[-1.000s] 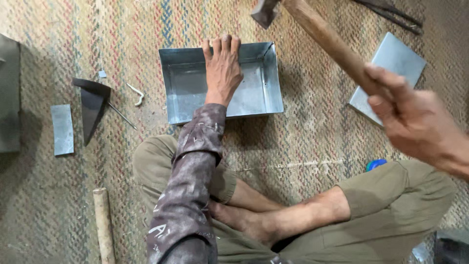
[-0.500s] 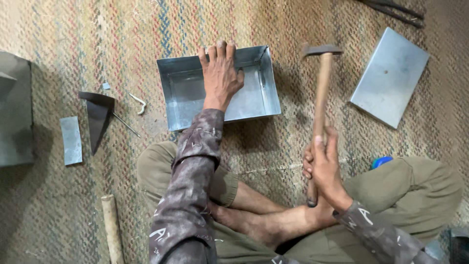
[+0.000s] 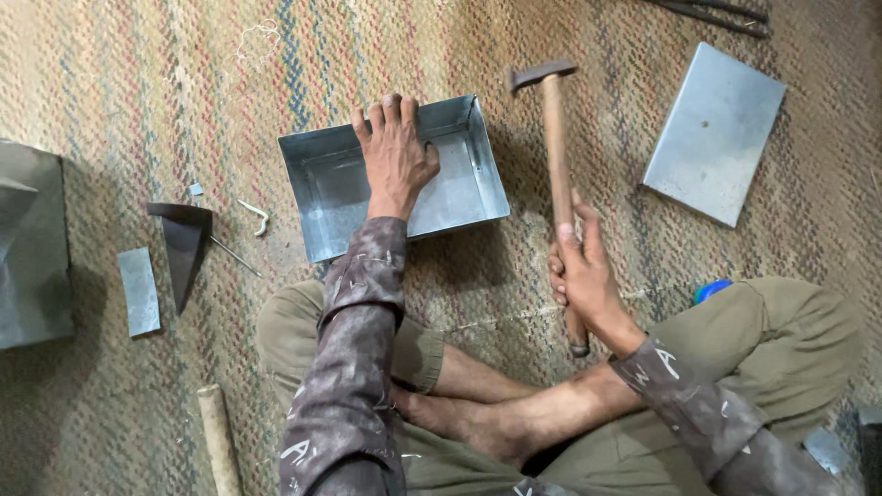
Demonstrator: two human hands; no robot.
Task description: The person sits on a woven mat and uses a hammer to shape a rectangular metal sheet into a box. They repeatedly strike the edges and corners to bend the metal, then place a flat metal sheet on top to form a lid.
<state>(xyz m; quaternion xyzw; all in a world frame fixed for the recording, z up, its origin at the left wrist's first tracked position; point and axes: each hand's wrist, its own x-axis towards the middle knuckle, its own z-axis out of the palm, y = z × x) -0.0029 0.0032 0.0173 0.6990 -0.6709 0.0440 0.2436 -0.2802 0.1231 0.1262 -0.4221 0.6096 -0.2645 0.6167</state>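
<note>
Fingers of the left hand (image 3: 397, 152) are lying flat and close together inside one shallow metal tray (image 3: 459, 188), hiding part of its floor; fingers of the right hand (image 3: 583, 276) are curling around one wooden-handled hammer (image 3: 554, 138), covering its lower handle. Woven matting (image 3: 138, 92) is lying open around the tray. One flat metal sheet (image 3: 715, 133) is resting well apart to the right.

One metal tray (image 3: 459, 197), one hammer (image 3: 556, 165), one flat metal sheet (image 3: 715, 133), two hands.
</note>
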